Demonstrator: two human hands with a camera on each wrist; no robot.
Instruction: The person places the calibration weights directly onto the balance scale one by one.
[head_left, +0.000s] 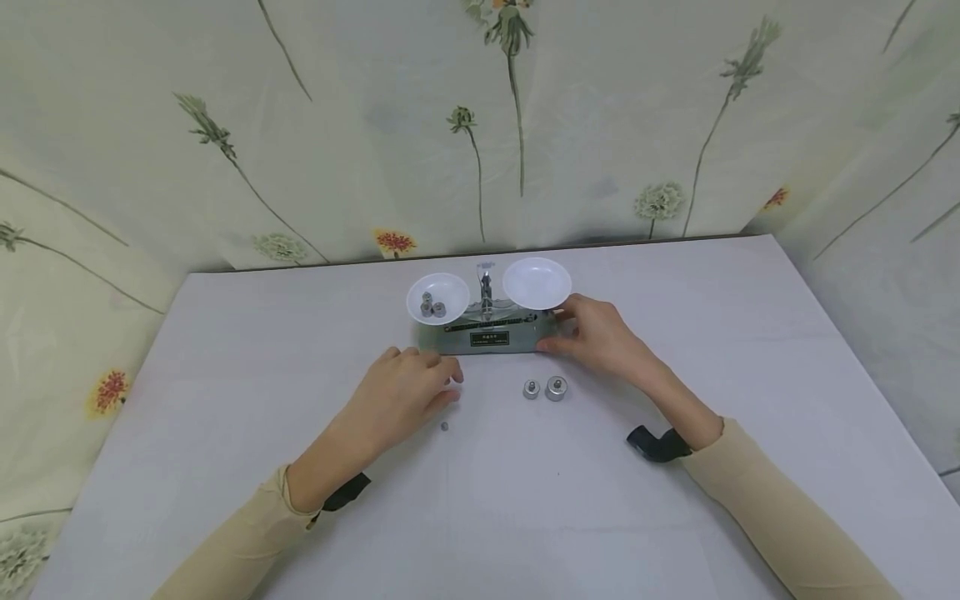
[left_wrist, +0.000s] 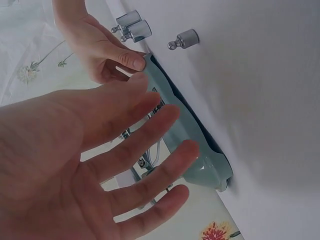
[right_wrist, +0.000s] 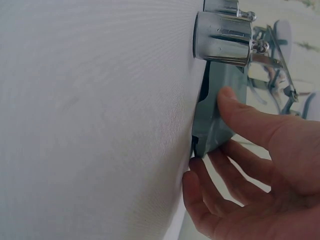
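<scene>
A green-based balance scale (head_left: 491,340) stands near the table's far edge with two white pans. Three small metal weights (head_left: 432,307) sit in its left pan (head_left: 456,284); nothing lies in the right pan (head_left: 537,284). My right hand (head_left: 600,335) grips the right end of the base (right_wrist: 220,100), thumb on the front and fingers around behind. My left hand (head_left: 405,390) hovers in front of the base's left end with fingers spread and gently bent, holding nothing. Close to its thumb, a small weight (head_left: 445,426) stands on the table.
Two larger knobbed metal weights (head_left: 555,388) stand side by side on the white table (head_left: 525,517), before the scale's right half. Black straps or mounts (head_left: 658,444) show at both wrists. A flower-patterned cloth (head_left: 420,125) hangs behind the table.
</scene>
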